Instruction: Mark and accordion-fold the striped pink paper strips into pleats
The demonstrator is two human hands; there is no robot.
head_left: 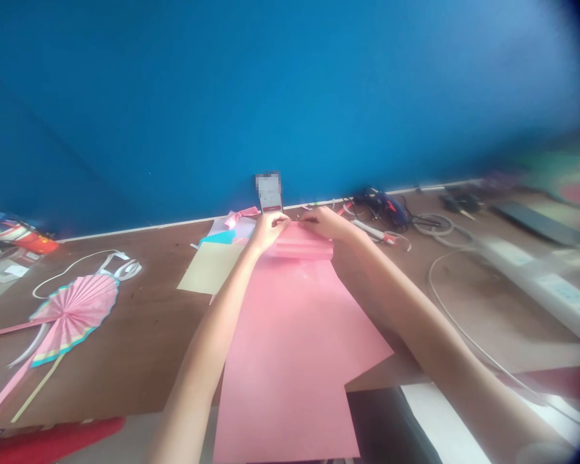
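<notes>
A large sheet of pink paper (pixel 290 341) stretches from the table's near edge up to both hands. Its far end is folded into several narrow pleats (pixel 303 248). My left hand (pixel 269 229) pinches the far left corner of the folded part. At the far right corner my right hand (pixel 323 223) grips the same paper with its fingers closed. The near part of the sheet lies flat and hangs past the table edge, with a step cut out on its right side.
On the left lies a pleated pink paper fan (pixel 75 316) with paper strips. Behind my left arm are cream paper (pixel 210 267) and blue paper (pixel 217 238). A phone (pixel 269 192) leans on the blue wall (pixel 290 96). Cables, a glue gun (pixel 391 209) and a power strip (pixel 560 290) lie rightward.
</notes>
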